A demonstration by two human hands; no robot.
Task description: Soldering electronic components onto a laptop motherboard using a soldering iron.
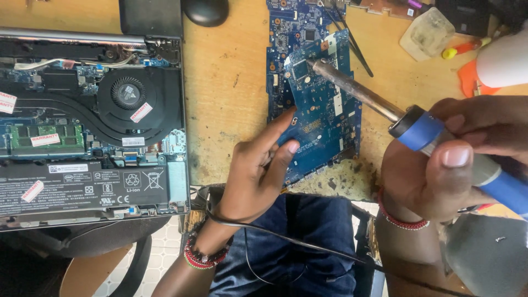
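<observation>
While the right hand (pixel 440 165) grips the blue handle of a soldering iron (pixel 385 107) with its fingers closed around it, the iron's long axis runs diagonally from lower right to upper left, its tip pointing at a small blue circuit board (pixel 322 104) lying tilted on a larger blue board on the wooden bench (pixel 225 93). The left hand (pixel 256 170) rests its outstretched fingers (pixel 286 151) on the small board's lower left edge, pinning it without gripping. To the left lies an opened laptop (pixel 88 121), carrying small white stickers with red lettering and a long black battery label.
</observation>
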